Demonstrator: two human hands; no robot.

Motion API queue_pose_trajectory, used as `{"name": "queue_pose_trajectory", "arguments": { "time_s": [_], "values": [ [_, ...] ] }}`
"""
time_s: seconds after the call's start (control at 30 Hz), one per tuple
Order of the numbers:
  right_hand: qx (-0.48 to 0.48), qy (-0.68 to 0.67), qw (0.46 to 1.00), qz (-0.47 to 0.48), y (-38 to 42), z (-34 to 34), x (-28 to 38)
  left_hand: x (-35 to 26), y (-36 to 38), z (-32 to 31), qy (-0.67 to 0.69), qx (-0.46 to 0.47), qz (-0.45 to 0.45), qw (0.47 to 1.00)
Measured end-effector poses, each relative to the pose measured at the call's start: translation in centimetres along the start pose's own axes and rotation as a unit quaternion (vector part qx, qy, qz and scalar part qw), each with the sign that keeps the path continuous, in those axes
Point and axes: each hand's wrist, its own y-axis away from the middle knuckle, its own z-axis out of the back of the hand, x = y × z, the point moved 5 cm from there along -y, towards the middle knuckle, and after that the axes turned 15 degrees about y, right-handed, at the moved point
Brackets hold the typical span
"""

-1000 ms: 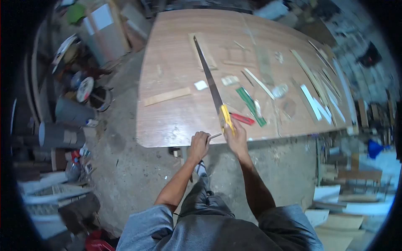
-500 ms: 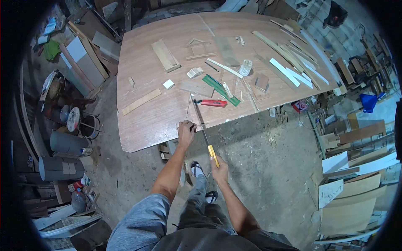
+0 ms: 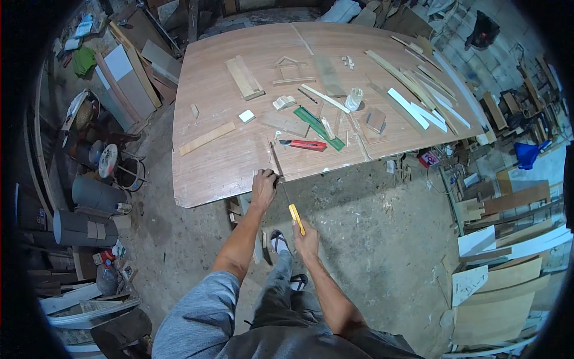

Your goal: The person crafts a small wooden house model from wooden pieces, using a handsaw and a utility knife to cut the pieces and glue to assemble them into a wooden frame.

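My right hand (image 3: 307,240) is wrapped round the yellow handle of a long, thin metal file (image 3: 285,191). Its narrow blade crosses the table's front edge and points away from me. Beside the blade, my left hand (image 3: 263,186) presses with closed fingers at that edge, on a small wooden piece (image 3: 281,178) mostly hidden by the fingers and file. Just beyond the file tip lies a red utility knife (image 3: 304,145). A green strip (image 3: 317,127) is behind the knife, next to a flat grey-brown board (image 3: 286,124).
The wooden table (image 3: 209,173) carries a shallow wooden tray-like piece (image 3: 244,78), a loose slat (image 3: 207,139), a clear jar (image 3: 354,99) and several long strips (image 3: 412,84) at right. Board offcuts (image 3: 499,317) lean at right; grey cylinders (image 3: 89,240) stand at left.
The file and my right hand have shifted left and slightly back toward me. My left hand stays at the table edge. The view has tilted a little.
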Motion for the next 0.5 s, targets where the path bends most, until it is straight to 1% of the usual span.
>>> {"name": "queue_pose_trajectory", "arguments": {
  "time_s": [0.07,0.13,0.2,0.33,0.4,0.5],
  "values": [
    [0.009,0.029,1.000,0.004,-0.1,-0.1,0.0,0.4,0.1,-0.2,0.007,-0.004,-0.011,1.000],
    [0.007,0.031,1.000,-0.001,0.0,0.0,0.5,0.2,0.2,-0.3,0.014,-0.008,-0.021,1.000],
    [0.007,0.030,1.000,-0.005,0.0,0.0,0.7,-0.3,0.1,0.0,0.030,-0.009,0.000,1.000],
    [0.008,0.048,0.999,0.000,-0.1,-0.2,0.9,-0.1,-0.1,-0.6,0.024,-0.011,0.014,1.000],
    [0.010,0.055,0.998,-0.004,0.5,0.1,1.3,0.1,-0.1,-0.8,0.020,-0.005,0.052,0.998],
    [0.023,0.041,0.998,-0.032,2.0,0.9,1.6,-0.1,-0.3,-0.8,0.005,-0.015,0.068,0.998]
  ]
}}
